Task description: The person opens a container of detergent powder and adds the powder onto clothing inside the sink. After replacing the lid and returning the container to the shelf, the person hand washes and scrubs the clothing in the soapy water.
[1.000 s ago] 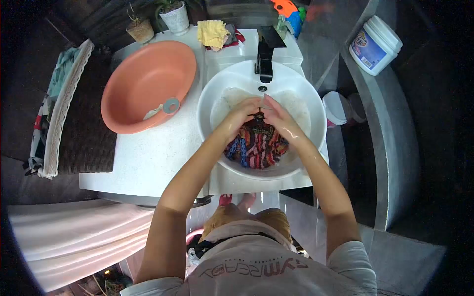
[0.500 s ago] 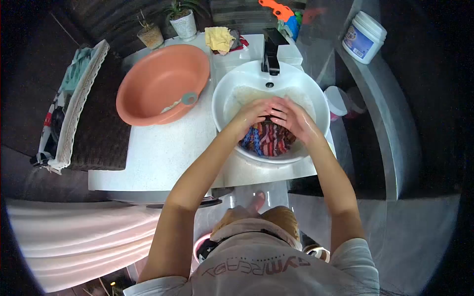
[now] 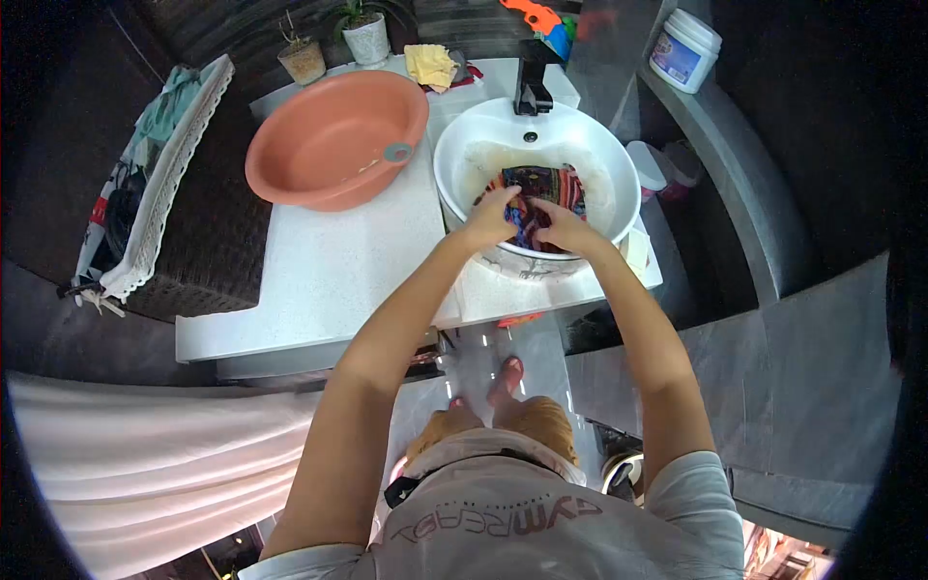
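A wet, multicoloured patterned cloth [image 3: 546,184] lies in cloudy water in the white round sink [image 3: 619,193]. My left hand [image 3: 493,218] is on the cloth's left part, its fingers bent against the fabric. On the near right part is my right hand [image 3: 565,230], with thumb and fingers curled at the cloth. Both hands have closed on the fabric, a small gap between them. Beyond them, the black faucet [image 3: 533,82] stands at the sink's far edge.
An orange-brown basin [image 3: 338,135] rests on the white counter [image 3: 338,275], left of the sink. Behind are two potted plants [image 3: 367,41] and a yellow cloth [image 3: 430,66]. A white tub [image 3: 684,50] stands on the right ledge. A lace-edged basket [image 3: 174,179] is at left.
My hands have come back toward the sink's near edge and moved apart from each other, onto the cloth. More of the cloth's far part now shows. The whole view has shifted.
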### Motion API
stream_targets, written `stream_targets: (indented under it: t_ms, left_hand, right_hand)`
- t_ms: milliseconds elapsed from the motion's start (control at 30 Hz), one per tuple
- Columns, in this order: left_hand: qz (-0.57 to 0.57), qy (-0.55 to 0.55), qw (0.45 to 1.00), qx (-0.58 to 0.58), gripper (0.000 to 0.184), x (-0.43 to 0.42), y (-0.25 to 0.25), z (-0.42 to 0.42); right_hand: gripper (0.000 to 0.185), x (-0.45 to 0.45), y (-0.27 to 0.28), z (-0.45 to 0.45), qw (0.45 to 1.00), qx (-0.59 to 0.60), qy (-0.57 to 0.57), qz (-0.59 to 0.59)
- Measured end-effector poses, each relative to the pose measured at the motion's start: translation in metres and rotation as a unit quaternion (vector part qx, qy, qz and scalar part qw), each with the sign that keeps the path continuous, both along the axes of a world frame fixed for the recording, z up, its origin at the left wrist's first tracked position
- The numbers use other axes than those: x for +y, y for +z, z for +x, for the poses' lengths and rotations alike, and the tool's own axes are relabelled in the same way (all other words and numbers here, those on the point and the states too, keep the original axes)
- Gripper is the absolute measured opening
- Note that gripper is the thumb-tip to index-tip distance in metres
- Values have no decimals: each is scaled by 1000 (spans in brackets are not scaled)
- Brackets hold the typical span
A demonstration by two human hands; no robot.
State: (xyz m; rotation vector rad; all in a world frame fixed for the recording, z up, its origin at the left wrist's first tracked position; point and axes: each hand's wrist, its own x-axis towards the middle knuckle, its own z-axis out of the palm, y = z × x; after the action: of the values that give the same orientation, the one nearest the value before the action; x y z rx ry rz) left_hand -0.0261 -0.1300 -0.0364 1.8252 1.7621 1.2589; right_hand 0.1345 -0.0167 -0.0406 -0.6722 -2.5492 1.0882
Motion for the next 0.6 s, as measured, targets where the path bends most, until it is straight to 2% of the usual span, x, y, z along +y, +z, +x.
stream_targets:
  t_ms: [67,133,200,233,267,333,467,533,600]
  left_hand:
    - [-56,43,997,-17,66,-1,12,7]
    - [-51,25,998,26,63,-13,33,22]
    - [52,-26,985,165,59,-16,38,37]
    - [65,-64,978,190,61,-14,41,45]
    - [61,-80,985,137,57,-22,54,59]
    - [39,-104,988,106,56,-19,57,62]
    - [48,-91,987,120,54,-3,53,32]
    - [21,-71,993,89,50,8,55,17]
    - [1,-37,999,-35,42,19,70,6]
  right_hand:
    - [63,-10,17,7,991,-59,-25,121]
    - [57,-14,19,10,986,-70,-43,144]
    - [50,-17,31,6,983,12,84,162]
    - [35,-23,35,14,986,-91,33,139]
    - [29,-28,39,16,980,-78,60,172]
    - [26,-33,37,18,967,-78,58,234]
    - [23,-41,85,15,955,-60,122,263]
    - [23,-38,101,13,955,80,133,252]
    - [34,-25,133,11,965,113,138,192]
